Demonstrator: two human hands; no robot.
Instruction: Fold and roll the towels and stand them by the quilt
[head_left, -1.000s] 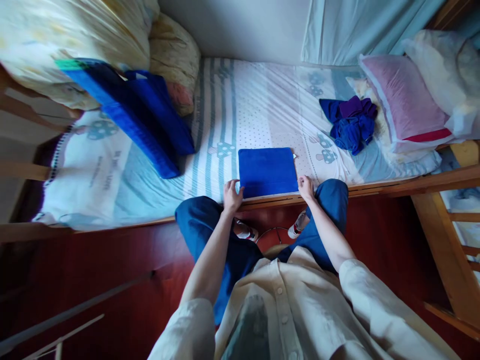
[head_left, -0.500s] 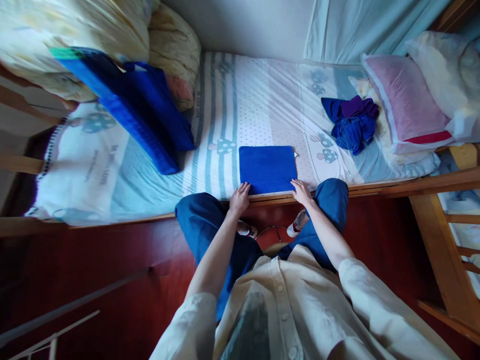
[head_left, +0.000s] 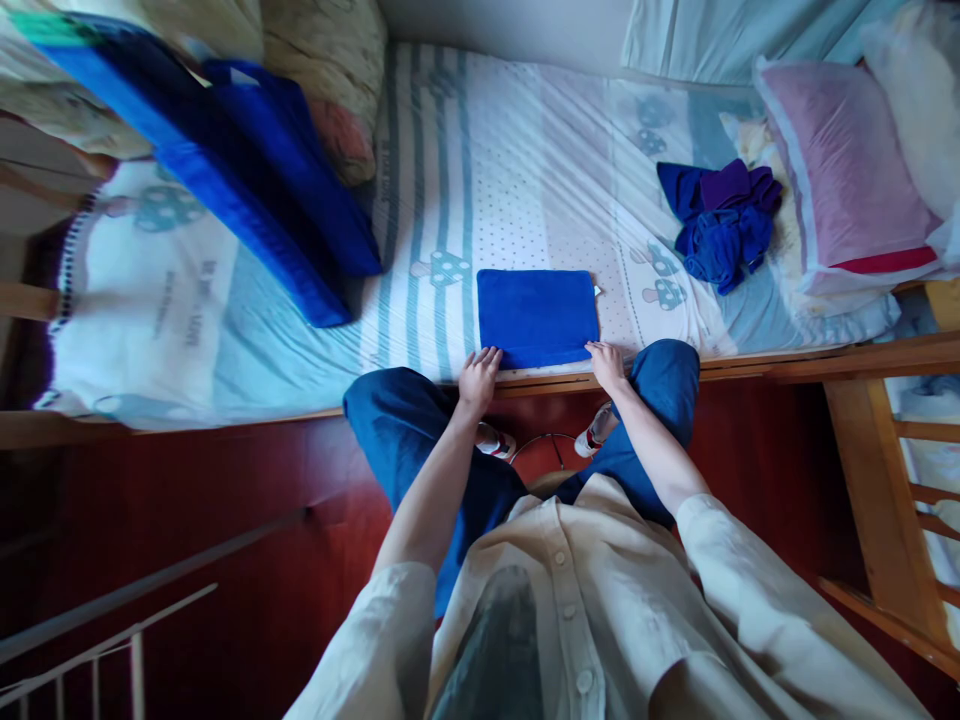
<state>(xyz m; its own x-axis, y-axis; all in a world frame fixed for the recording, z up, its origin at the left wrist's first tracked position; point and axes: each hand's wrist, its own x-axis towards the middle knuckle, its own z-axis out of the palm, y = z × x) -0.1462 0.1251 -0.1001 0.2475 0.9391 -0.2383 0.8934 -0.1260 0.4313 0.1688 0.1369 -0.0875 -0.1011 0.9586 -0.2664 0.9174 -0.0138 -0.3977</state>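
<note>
A flat blue rectangle of folded cloth (head_left: pixel 537 312), with a small white tag on its right edge, lies at the near edge of the bed. My left hand (head_left: pixel 478 380) grips its near left corner with the fingers closed over the edge. At the near right corner, my right hand (head_left: pixel 607 366) pinches the cloth between thumb and fingers. Part of each fingertip is hard to make out. A crumpled heap of blue and purple cloth (head_left: pixel 724 225) sits farther right on the bed.
The bed (head_left: pixel 525 180) has a patterned sheet and a wooden rail. A large blue fabric item (head_left: pixel 247 220) stands on its left part, beside bulky bedding (head_left: pixel 330 80). A pink pillow (head_left: pixel 847 170) in clear wrapping lies right. White metal bars (head_left: pixel 137 670) rise at lower left.
The view has tipped slightly, so the bed sits higher in the picture. Both hands stay at the near corners of the blue cloth, which looks unchanged.
</note>
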